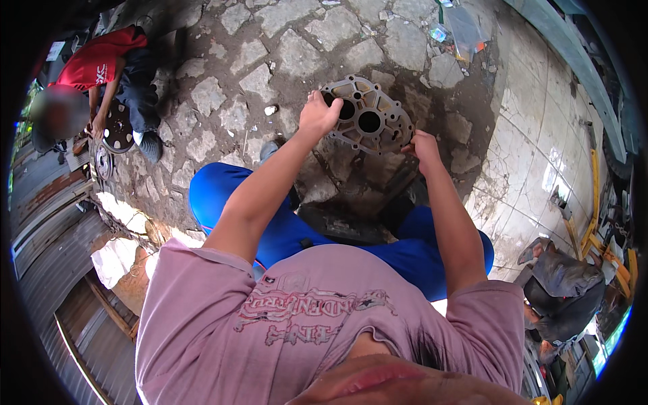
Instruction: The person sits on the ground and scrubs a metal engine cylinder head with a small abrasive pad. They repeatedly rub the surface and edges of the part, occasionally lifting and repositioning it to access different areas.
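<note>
A grey cast-metal gearbox cover [365,104], with two large round holes and small bolt holes around its rim, is held over the ground in front of my knees. My left hand [319,115] grips its left edge, with the thumb across the face near one of the large holes. At the lower right edge, my right hand [424,148] has its fingers closed on the rim. The undersides of both grips are hidden. Below the cover lies a dark, shadowed patch of ground.
Uneven stone paving [334,30] spreads ahead, bordered by pale tiles [516,145] at right. A person in a red shirt [91,64] bends over round metal discs [118,128] at left. Another person [563,290] is at lower right, near yellow bars [595,196]. Plastic litter [466,34] lies far off.
</note>
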The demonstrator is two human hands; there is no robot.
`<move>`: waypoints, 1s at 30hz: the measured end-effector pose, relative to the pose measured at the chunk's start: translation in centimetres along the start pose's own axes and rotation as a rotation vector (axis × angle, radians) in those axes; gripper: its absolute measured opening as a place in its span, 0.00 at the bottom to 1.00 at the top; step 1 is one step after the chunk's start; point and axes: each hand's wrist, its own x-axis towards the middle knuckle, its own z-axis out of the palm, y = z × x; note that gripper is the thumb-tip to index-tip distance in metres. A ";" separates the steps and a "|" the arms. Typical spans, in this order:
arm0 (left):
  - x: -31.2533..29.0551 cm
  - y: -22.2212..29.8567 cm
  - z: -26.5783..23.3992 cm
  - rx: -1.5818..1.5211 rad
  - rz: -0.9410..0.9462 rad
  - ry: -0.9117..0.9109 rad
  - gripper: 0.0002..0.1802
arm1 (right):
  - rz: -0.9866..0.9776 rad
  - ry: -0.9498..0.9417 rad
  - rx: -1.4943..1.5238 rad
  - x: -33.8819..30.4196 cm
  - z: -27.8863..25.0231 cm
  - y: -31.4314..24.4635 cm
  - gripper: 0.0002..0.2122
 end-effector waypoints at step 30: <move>-3.1 -2.8 -1.6 -0.207 -0.061 -0.169 0.47 | -0.107 0.002 -0.077 0.2 -0.2 3.1 0.11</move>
